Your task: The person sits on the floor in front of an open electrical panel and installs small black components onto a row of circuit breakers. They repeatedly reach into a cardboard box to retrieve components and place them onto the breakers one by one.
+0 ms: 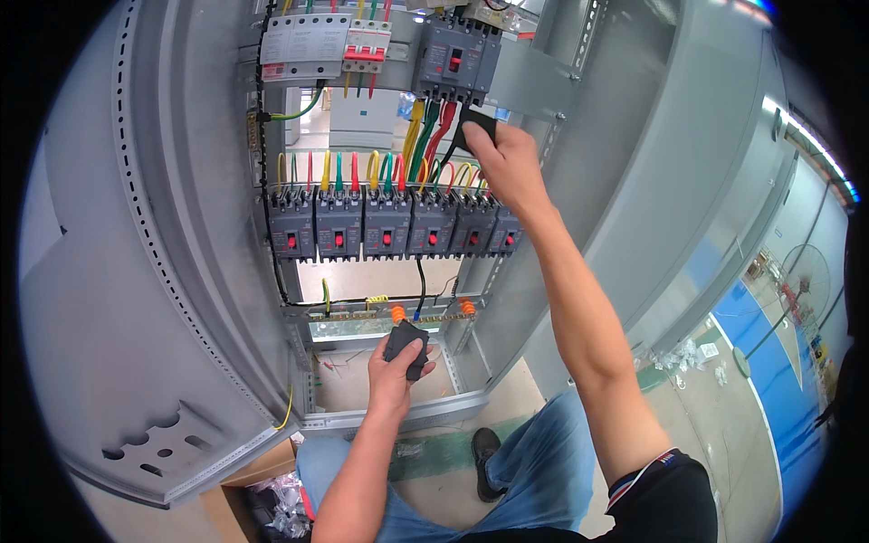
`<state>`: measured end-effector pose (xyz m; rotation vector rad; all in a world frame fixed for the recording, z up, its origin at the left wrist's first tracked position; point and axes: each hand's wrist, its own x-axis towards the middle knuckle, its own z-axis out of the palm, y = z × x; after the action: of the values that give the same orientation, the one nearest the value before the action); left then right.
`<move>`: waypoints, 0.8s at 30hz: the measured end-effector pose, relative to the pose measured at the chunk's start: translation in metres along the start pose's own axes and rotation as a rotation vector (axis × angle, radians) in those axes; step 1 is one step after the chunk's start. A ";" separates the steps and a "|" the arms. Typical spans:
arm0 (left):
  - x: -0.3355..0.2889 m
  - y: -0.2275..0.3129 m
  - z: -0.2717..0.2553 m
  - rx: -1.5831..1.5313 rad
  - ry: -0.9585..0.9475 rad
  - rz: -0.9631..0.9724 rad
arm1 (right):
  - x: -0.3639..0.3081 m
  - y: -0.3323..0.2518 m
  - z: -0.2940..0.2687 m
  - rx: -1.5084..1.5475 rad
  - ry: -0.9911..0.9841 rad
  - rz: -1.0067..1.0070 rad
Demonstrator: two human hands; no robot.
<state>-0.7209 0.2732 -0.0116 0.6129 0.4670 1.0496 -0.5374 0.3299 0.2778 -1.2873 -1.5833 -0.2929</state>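
Note:
My right hand (511, 167) pinches a thin black plate (477, 128) between thumb and fingers. That plate is just under the lower right corner of the large grey circuit breaker (456, 61), beside its yellow, green and red cables (439, 136); whether it touches the breaker I cannot tell. Lower down, my left hand (387, 380) is closed round a small stack of similar black plates (404, 344), in front of the copper bar (353, 317) with orange insulators. Between the two hands runs a row of smaller grey breakers (387, 222) with red toggles.
A grey cabinet frame (597, 127) surrounds the breakers, with an open door panel (118, 271) at left. White and red modular devices (305, 47) sit top left. A cardboard box (231, 507) of plastic bags stands by my leg. Far right, a standing fan (804, 279) and floor litter (685, 356).

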 end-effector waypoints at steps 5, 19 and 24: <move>-0.001 -0.002 0.000 0.010 -0.026 -0.027 | -0.024 0.000 -0.012 0.391 -0.156 0.180; 0.004 -0.009 0.003 0.005 -0.022 -0.042 | 0.001 0.039 0.003 0.083 0.088 0.069; 0.004 -0.007 0.005 -0.001 -0.024 -0.035 | 0.019 0.046 0.012 -0.225 0.086 -0.075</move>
<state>-0.7113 0.2727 -0.0131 0.6135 0.4550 1.0084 -0.5035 0.3679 0.2701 -1.3684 -1.5606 -0.5795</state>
